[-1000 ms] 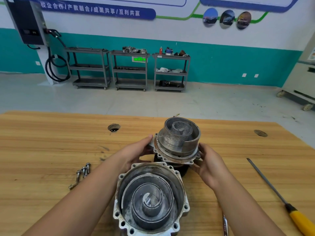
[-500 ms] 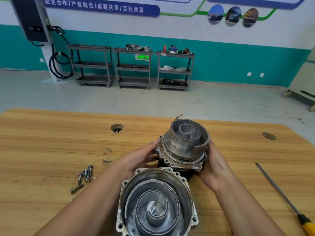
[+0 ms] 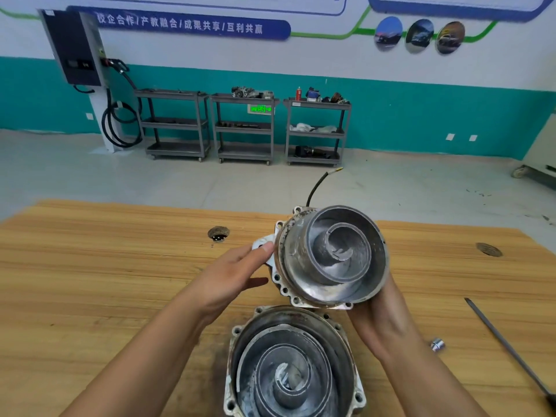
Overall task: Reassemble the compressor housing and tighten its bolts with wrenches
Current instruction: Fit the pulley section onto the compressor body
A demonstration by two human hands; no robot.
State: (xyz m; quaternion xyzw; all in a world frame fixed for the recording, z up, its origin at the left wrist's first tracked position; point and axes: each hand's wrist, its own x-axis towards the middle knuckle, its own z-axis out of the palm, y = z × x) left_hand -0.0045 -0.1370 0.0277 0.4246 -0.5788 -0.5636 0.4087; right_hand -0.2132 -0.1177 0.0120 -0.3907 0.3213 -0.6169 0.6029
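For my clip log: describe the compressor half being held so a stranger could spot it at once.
At the middle of the wooden table, the left hand and right hand hold a round metal compressor half, tilted toward the camera. Unlike the spiral-walled housing lying flat nearer the camera, it is off the table and trails a black cable.

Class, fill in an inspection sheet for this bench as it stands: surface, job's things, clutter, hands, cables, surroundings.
Surface: wooden table, two round holes in it.
Job's things: scroll housing half held tilted above the table; mating housing half lying open side up. Bolts, wrenches: nothing seen.
Clutter: small metal fitting; long tool shaft at right.
Hands: left hand and right hand both grip the scroll housing half.
Cables: short black lead sticking up from the held half; coiled hose by the wall.
Surroundings: three grey carts, teal-and-white wall.
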